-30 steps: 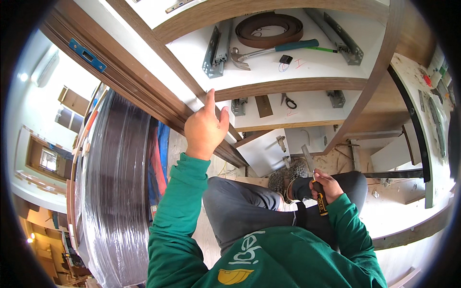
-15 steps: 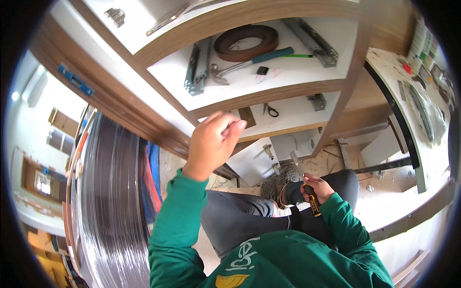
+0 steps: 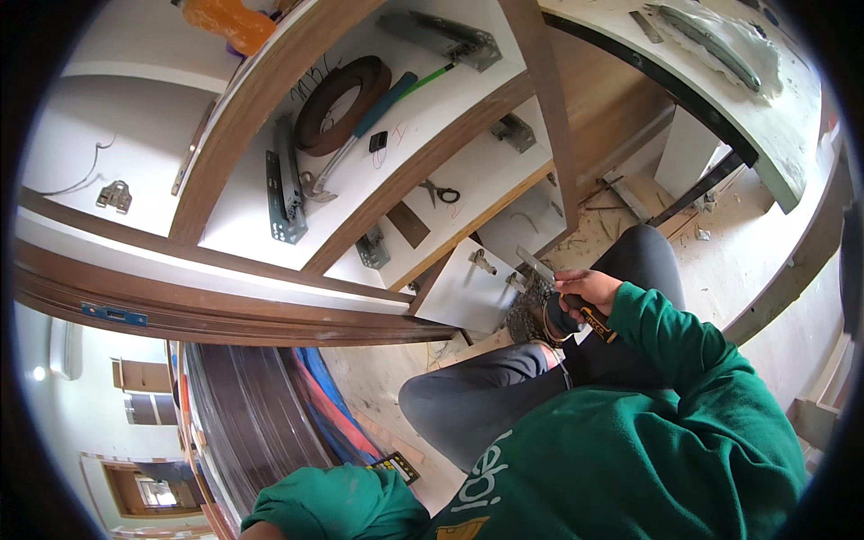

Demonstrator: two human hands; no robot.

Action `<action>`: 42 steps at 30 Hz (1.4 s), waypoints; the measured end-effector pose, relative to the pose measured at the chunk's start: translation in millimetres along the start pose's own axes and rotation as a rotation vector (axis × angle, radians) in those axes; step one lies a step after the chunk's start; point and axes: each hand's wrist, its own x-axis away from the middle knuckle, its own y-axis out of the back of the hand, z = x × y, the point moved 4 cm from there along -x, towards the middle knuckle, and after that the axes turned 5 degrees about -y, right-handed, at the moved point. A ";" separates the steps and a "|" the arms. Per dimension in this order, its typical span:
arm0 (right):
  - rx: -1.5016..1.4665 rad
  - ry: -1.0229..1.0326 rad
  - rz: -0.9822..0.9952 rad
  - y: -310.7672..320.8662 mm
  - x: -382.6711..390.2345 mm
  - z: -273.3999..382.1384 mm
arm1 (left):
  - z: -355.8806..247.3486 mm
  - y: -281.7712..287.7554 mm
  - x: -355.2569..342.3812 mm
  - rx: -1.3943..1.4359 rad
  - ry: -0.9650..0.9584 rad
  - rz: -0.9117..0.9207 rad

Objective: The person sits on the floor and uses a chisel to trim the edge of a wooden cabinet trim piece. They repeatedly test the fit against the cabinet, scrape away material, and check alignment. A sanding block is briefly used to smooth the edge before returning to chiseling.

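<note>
In my right hand (image 3: 589, 290) is a chisel (image 3: 598, 326) with a black and yellow handle; the fingers are closed around it. Its flat metal blade (image 3: 535, 263) points up and left, beside a white door panel (image 3: 462, 290) with metal hinges (image 3: 483, 261). My left sleeve (image 3: 337, 499) is bent at the lower edge. Only a sliver of skin shows at its cuff, and the hand itself lies outside the picture. Close to that sleeve is a flat black and yellow item (image 3: 396, 466) on the floor.
The open cabinet's shelves hold a brown edging roll (image 3: 310, 126), a hammer (image 3: 382, 106), scissors (image 3: 441, 193) and drawer runners (image 3: 284, 193). A white worktop (image 3: 621, 27) stands at right. Plastic-wrapped dark panels (image 3: 243, 396) stand at left. Debris (image 3: 621, 211) litters the floor.
My left hand has dropped from in front of the cabinet to beyond the lower edge. The view has turned, so the cabinet appears tilted. My right hand still holds the chisel.
</note>
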 end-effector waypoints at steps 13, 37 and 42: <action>-0.006 0.014 -0.019 -5.1 14.4 6.1 | -19.8 -4.4 -2.5 -0.213 0.108 0.109; 0.015 0.054 0.016 -5.6 11.4 5.2 | -17.4 -15.6 4.5 -0.192 0.080 0.025; 0.009 0.022 -0.029 -7.5 15.3 6.9 | -18.8 -22.4 4.5 -0.243 0.151 -0.089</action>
